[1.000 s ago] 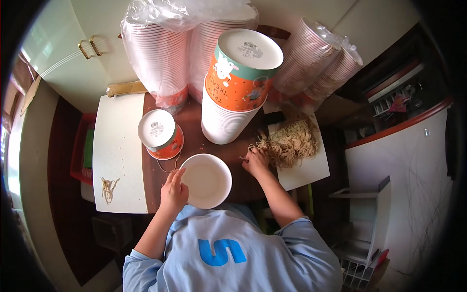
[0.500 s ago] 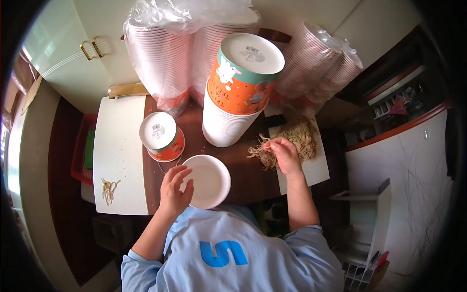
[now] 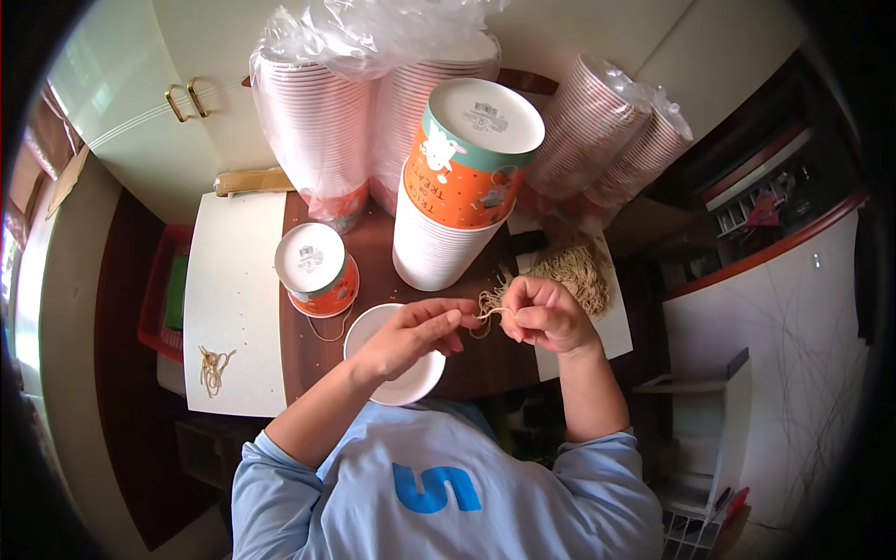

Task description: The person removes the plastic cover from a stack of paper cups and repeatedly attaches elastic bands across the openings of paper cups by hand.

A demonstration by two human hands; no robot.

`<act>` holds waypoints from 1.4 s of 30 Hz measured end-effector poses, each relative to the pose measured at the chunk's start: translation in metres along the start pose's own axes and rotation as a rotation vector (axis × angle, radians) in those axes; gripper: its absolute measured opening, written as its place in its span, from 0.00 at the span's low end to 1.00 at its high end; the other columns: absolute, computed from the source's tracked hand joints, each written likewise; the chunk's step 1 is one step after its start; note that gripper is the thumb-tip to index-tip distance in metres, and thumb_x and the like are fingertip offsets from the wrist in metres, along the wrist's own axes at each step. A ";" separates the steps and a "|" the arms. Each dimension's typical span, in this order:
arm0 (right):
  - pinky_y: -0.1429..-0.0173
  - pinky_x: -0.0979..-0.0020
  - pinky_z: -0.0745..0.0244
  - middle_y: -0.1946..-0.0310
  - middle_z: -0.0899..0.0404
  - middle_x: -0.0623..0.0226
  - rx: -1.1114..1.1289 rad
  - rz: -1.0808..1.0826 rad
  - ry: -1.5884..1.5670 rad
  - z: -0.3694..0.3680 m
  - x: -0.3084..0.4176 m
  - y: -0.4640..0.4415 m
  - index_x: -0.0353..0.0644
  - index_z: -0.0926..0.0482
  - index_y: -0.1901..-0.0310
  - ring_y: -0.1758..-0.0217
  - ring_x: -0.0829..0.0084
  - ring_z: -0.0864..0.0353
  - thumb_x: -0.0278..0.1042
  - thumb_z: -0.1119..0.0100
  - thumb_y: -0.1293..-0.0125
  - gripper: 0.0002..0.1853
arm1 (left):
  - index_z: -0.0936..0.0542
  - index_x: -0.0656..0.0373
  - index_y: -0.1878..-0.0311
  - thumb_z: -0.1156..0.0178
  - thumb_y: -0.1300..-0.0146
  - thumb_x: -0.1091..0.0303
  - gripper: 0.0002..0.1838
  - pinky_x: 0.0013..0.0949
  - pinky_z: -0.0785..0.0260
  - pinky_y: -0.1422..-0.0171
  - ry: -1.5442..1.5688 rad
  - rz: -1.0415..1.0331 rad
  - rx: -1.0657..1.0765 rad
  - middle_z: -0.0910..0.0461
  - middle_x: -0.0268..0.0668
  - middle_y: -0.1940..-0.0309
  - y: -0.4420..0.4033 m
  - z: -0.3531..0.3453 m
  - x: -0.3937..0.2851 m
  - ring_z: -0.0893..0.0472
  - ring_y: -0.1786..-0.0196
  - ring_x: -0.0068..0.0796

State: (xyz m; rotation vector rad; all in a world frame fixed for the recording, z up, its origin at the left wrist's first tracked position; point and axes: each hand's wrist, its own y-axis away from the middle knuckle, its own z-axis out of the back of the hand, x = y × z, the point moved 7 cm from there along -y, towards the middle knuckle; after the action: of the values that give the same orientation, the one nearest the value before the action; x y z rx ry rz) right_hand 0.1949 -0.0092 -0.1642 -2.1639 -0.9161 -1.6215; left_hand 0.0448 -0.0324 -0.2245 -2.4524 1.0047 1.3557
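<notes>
My right hand [image 3: 546, 315] pinches a thin beige string [image 3: 495, 312] beside the pile of string. Opposite it, my left hand [image 3: 420, 336] reaches over the white bowl-like paper bucket [image 3: 366, 329], fingertips closed at the other part of the string. The bucket's open mouth faces up, partly covered by that hand and forearm. A tangled pile of beige strings [image 3: 577, 278] lies on a white board at the right. An upside-down orange and green bucket [image 3: 324, 301] sits at the left with a string looped by its rim. Behind stands a tall stack of upside-down buckets [image 3: 464, 191].
Plastic-wrapped bucket stacks [image 3: 313, 131] stand at the back left, with more wrapped stacks [image 3: 597, 121] at the back right. A white board [image 3: 238, 308] on the left bears a few loose strings [image 3: 215, 369]. A dark object [image 3: 527, 243] lies near the string pile.
My right hand first lifted from the pile with string, then came toward the middle. My left hand left the bucket's rim and moved right, closing at the string.
</notes>
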 end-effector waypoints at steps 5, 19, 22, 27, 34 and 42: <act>0.76 0.84 0.42 0.77 0.25 0.69 0.018 -0.027 -0.017 -0.008 -0.009 -0.005 0.39 0.27 0.65 0.80 0.86 0.36 0.32 0.43 0.37 0.06 | 0.23 0.62 0.45 0.43 0.30 0.62 0.16 0.24 0.28 0.56 0.018 0.004 0.035 0.18 0.35 0.59 0.000 -0.004 0.011 0.23 0.64 0.18; 0.33 0.64 0.36 0.42 0.28 0.56 0.017 0.289 0.711 -0.046 -0.033 -0.008 0.36 0.33 0.37 0.35 0.63 0.30 0.31 0.34 0.46 0.33 | 0.17 0.64 0.61 0.40 0.33 0.68 0.08 0.21 0.32 0.64 -0.381 0.079 -0.231 0.19 0.29 0.73 0.046 0.017 0.013 0.24 0.69 0.14; 0.50 0.71 0.26 0.54 0.22 0.62 -0.002 0.252 0.547 -0.055 -0.061 -0.012 0.38 0.27 0.44 0.54 0.71 0.21 0.23 0.38 0.42 0.23 | 0.17 0.63 0.61 0.39 0.33 0.66 0.09 0.21 0.33 0.65 -0.436 0.118 -0.249 0.20 0.28 0.73 0.050 0.020 0.013 0.25 0.69 0.13; 0.68 0.72 0.27 0.68 0.21 0.66 -0.161 0.413 0.746 -0.061 -0.059 -0.010 0.40 0.21 0.58 0.71 0.74 0.21 0.19 0.36 0.42 0.11 | 0.16 0.60 0.58 0.41 0.31 0.63 0.11 0.20 0.34 0.65 -0.410 0.178 -0.282 0.19 0.28 0.73 0.062 0.032 0.015 0.28 0.71 0.11; 0.68 0.68 0.25 0.71 0.25 0.65 -0.255 0.566 0.965 -0.066 -0.053 -0.004 0.40 0.21 0.65 0.71 0.66 0.21 0.21 0.33 0.46 0.08 | 0.16 0.62 0.56 0.45 0.29 0.60 0.14 0.20 0.31 0.62 -0.112 0.262 -0.280 0.18 0.29 0.69 0.066 0.040 0.031 0.25 0.69 0.14; 0.71 0.69 0.27 0.74 0.26 0.68 -0.227 0.603 1.060 -0.072 -0.052 -0.004 0.43 0.21 0.66 0.74 0.68 0.22 0.20 0.32 0.51 0.11 | 0.18 0.63 0.63 0.42 0.31 0.64 0.11 0.21 0.29 0.63 -0.254 0.214 -0.276 0.19 0.30 0.71 0.063 0.037 0.033 0.23 0.68 0.14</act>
State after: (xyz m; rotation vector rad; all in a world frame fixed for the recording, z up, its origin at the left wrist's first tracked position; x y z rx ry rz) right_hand 0.1292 -0.0638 -0.1895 -1.1287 0.2179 -2.1295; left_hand -0.0083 -0.0798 -0.2613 -2.3186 1.1050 1.9372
